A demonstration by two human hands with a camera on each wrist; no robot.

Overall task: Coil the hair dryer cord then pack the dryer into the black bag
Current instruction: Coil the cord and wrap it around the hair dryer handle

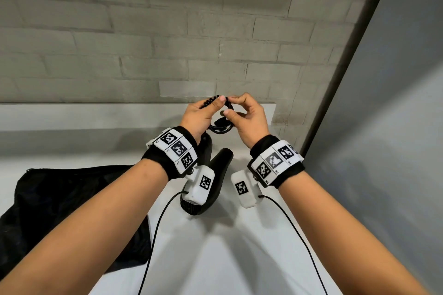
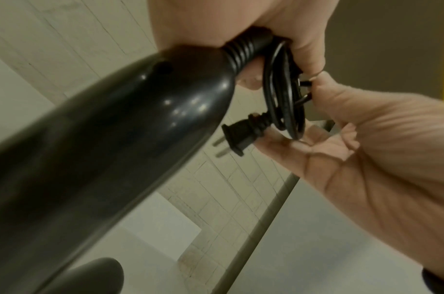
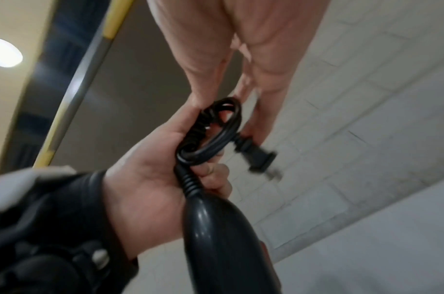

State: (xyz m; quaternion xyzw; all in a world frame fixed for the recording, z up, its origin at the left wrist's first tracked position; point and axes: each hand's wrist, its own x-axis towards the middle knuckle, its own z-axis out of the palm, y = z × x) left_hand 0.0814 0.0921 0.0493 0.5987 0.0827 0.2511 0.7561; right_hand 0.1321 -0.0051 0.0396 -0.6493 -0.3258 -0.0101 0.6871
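Observation:
Above the white table (image 1: 239, 246), my left hand (image 1: 211, 109) grips the ribbed cord end and the coiled black cord (image 1: 221, 127) of the hair dryer (image 1: 215, 170). The dryer hangs below that hand, and its glossy body fills the left wrist view (image 2: 115, 139). My right hand (image 1: 230, 106) pinches the top of the coil (image 2: 283, 95) between thumb and forefinger. The plug (image 2: 237, 137) sticks out of the coil's lower side, its prongs free. The black bag (image 1: 60, 203) lies slack on the table to the left, its opening hidden.
A grey brick wall (image 1: 167, 43) stands right behind the hands, with a white ledge (image 1: 96, 115) along its foot. A grey panel (image 1: 395, 127) closes the right side. Thin black wrist-camera cables (image 1: 153, 235) trail down towards me.

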